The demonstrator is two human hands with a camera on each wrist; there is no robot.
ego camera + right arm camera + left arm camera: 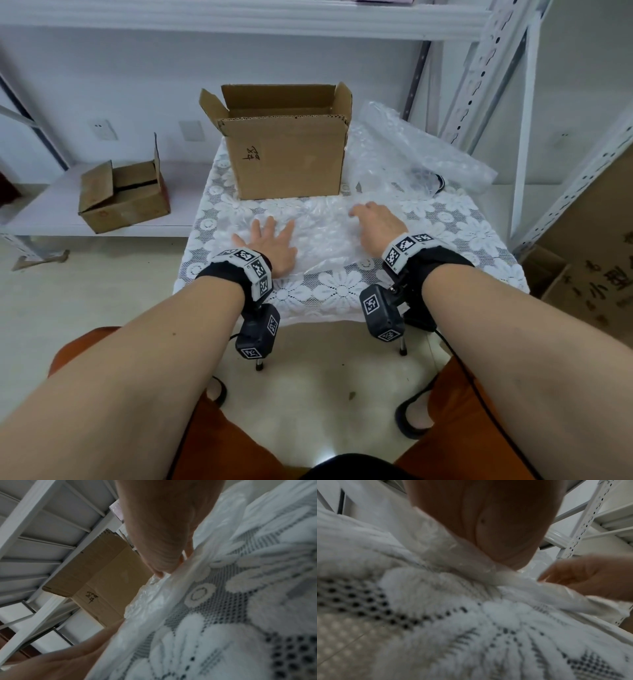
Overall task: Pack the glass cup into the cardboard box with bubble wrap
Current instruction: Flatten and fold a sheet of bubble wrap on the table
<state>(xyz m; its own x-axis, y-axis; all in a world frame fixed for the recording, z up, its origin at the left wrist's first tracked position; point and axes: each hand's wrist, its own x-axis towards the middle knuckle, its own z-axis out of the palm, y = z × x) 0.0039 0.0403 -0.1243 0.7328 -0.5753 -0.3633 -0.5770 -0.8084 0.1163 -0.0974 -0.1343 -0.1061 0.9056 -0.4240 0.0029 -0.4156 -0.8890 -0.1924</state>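
White metal shelving [486, 68] along white walls, pale tiled floor [102, 291], lace-covered table [342, 294].

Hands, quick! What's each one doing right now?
Left hand: open, fingers spread flat on the bubble wrap.
Right hand: open, fingertips touching the bubble wrap, holding nothing.

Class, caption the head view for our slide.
Both hands, left hand and right hand, flatten clear bubble wrap before open brown cardboard box.

Small table, white lace cloth [339, 291]; on it open cardboard box [291, 157], flat bubble wrap sheet [325, 236], crumpled bubble wrap [421, 150] beside box.
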